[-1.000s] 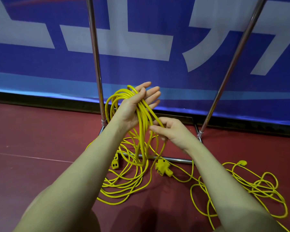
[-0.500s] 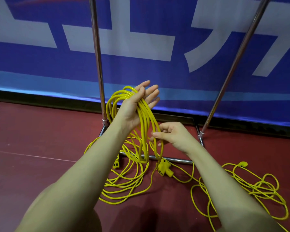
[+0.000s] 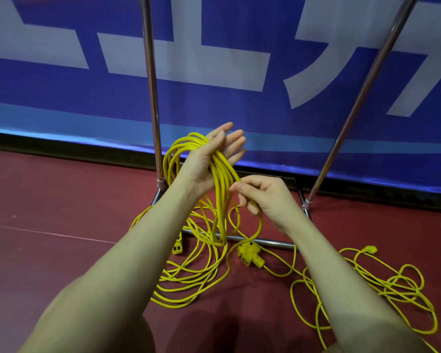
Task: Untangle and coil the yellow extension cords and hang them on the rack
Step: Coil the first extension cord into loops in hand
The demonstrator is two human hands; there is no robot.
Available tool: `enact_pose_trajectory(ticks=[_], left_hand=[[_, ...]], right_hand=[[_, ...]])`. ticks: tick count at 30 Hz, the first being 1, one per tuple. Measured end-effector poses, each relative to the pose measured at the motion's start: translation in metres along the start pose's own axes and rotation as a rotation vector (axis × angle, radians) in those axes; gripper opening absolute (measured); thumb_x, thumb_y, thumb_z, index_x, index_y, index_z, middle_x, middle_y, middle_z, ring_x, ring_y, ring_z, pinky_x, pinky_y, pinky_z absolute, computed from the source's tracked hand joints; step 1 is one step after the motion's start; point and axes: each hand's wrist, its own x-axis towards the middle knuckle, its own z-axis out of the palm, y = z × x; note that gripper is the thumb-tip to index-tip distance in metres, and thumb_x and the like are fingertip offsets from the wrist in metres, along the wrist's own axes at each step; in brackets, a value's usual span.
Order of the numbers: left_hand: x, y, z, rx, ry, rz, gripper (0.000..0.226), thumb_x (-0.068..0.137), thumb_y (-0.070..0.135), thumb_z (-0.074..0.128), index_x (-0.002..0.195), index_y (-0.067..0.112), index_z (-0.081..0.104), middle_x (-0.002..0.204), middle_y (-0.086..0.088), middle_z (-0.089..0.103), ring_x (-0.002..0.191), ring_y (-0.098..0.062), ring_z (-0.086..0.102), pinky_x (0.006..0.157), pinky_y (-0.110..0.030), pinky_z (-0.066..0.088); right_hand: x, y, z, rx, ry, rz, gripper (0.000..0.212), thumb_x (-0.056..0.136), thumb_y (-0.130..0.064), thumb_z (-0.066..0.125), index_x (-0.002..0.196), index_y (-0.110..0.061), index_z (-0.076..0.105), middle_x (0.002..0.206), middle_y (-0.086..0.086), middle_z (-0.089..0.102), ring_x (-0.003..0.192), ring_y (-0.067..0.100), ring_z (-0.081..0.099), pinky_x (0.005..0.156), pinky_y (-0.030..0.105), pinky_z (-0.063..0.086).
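Loose cord: we saw a tangled yellow extension cord [image 3: 382, 284] lying on the red floor [image 3: 49, 200], nearer than the chrome metal rack [image 3: 152, 93].
Right hand: our right hand [image 3: 267, 197] pinched one yellow strand before the rack's base bar.
Left hand: our left hand [image 3: 211, 159], fingers straight, carried the yellow cord coil [image 3: 219, 184] draped over its palm, near the rack's left post.
Backdrop: a blue banner [image 3: 239, 110] hung behind the rack.

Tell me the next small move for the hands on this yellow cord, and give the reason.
Probably carry the strand pinched by the right hand up and lay it over the open left hand as another loop. The coil already hangs across that palm, while slack cord still lies on the floor by the rack.
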Motion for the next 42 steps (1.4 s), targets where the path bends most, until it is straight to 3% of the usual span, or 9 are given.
enact_pose_trajectory(ticks=[5, 12, 16, 20, 26, 29, 32, 37, 42], left_hand=[[0.002, 0.004, 0.0, -0.068, 0.046, 0.044, 0.021, 0.101, 0.013, 0.035, 0.104, 0.014, 0.056, 0.078, -0.001, 0.074, 0.07, -0.009, 0.07, 0.068, -0.025, 0.058], [0.001, 0.0, -0.001, -0.074, 0.088, 0.04, 0.018, 0.1, 0.016, 0.04, 0.099, 0.015, 0.058, 0.07, 0.002, 0.07, 0.065, -0.009, 0.069, 0.068, -0.028, 0.058], [0.001, -0.002, 0.002, -0.041, 0.105, 0.005, 0.021, 0.101, 0.021, 0.037, 0.102, 0.014, 0.057, 0.047, 0.007, 0.051, 0.038, -0.002, 0.047, 0.052, -0.019, 0.052], [0.006, 0.009, -0.005, -0.116, 0.101, 0.016, 0.027, 0.103, 0.027, 0.032, 0.1, 0.014, 0.056, 0.039, 0.008, 0.032, 0.029, -0.002, 0.028, 0.037, -0.01, 0.033], [0.006, 0.005, -0.011, -0.07, 0.051, -0.06, 0.031, 0.103, 0.027, 0.031, 0.096, 0.011, 0.056, 0.036, 0.008, 0.027, 0.028, -0.003, 0.025, 0.033, -0.012, 0.029], [0.004, 0.002, -0.013, -0.065, 0.064, -0.098, 0.03, 0.103, 0.027, 0.032, 0.094, 0.01, 0.056, 0.035, 0.008, 0.027, 0.029, -0.003, 0.027, 0.036, -0.014, 0.036], [0.002, 0.001, -0.013, -0.047, 0.071, -0.115, 0.03, 0.102, 0.026, 0.035, 0.09, 0.01, 0.056, 0.036, 0.007, 0.028, 0.031, -0.004, 0.03, 0.042, -0.015, 0.041], [-0.004, 0.0, -0.014, 0.191, -0.004, -0.127, 0.046, 0.102, 0.029, 0.032, 0.075, 0.006, 0.061, 0.034, 0.006, 0.028, 0.029, -0.006, 0.027, 0.04, -0.016, 0.034], [-0.005, -0.005, -0.024, 0.622, -0.089, -0.249, 0.049, 0.101, 0.027, 0.034, 0.067, 0.004, 0.061, 0.037, -0.001, 0.044, 0.032, -0.011, 0.039, 0.043, -0.02, 0.034]], right_hand=[[-0.004, 0.008, -0.009, 0.056, 0.003, 0.13, 0.007, 0.092, -0.007, 0.055, 0.086, -0.008, 0.059, 0.051, -0.004, 0.057, 0.038, 0.007, 0.043, 0.042, 0.016, 0.033], [-0.003, 0.006, -0.006, 0.113, 0.083, 0.055, 0.01, 0.088, -0.002, 0.06, 0.08, -0.007, 0.06, 0.056, -0.001, 0.063, 0.04, 0.007, 0.047, 0.038, 0.016, 0.034], [-0.002, 0.008, -0.007, 0.124, 0.055, 0.098, 0.01, 0.088, -0.006, 0.061, 0.078, -0.008, 0.062, 0.053, -0.001, 0.059, 0.041, 0.01, 0.047, 0.042, 0.02, 0.039], [-0.007, 0.022, -0.014, 0.118, -0.069, 0.205, 0.021, 0.084, -0.022, 0.059, 0.07, -0.006, 0.061, 0.049, -0.002, 0.05, 0.045, 0.012, 0.044, 0.059, 0.029, 0.044], [-0.005, 0.05, -0.025, 0.068, 0.076, 0.335, 0.025, 0.093, -0.021, 0.056, 0.069, -0.013, 0.054, 0.063, -0.002, 0.051, 0.061, 0.01, 0.049, 0.065, 0.023, 0.043], [-0.004, 0.061, -0.023, -0.031, 0.156, 0.363, 0.032, 0.094, -0.03, 0.055, 0.066, -0.016, 0.047, 0.061, -0.002, 0.043, 0.055, 0.011, 0.043, 0.057, 0.027, 0.046], [-0.002, 0.063, -0.024, -0.096, 0.315, 0.346, 0.042, 0.091, -0.04, 0.058, 0.061, -0.019, 0.037, 0.056, -0.001, 0.031, 0.048, 0.012, 0.031, 0.045, 0.024, 0.032], [0.004, 0.053, -0.028, 0.36, 0.382, 0.409, 0.027, 0.094, -0.022, 0.056, 0.072, -0.015, 0.043, 0.048, -0.008, 0.029, 0.034, 0.001, 0.021, 0.033, 0.014, 0.016], [0.009, 0.015, -0.041, 0.913, 0.388, 0.394, 0.021, 0.097, -0.02, 0.044, 0.081, -0.007, 0.05, 0.066, 0.006, 0.043, 0.043, 0.008, 0.033, 0.038, 0.015, 0.024]])
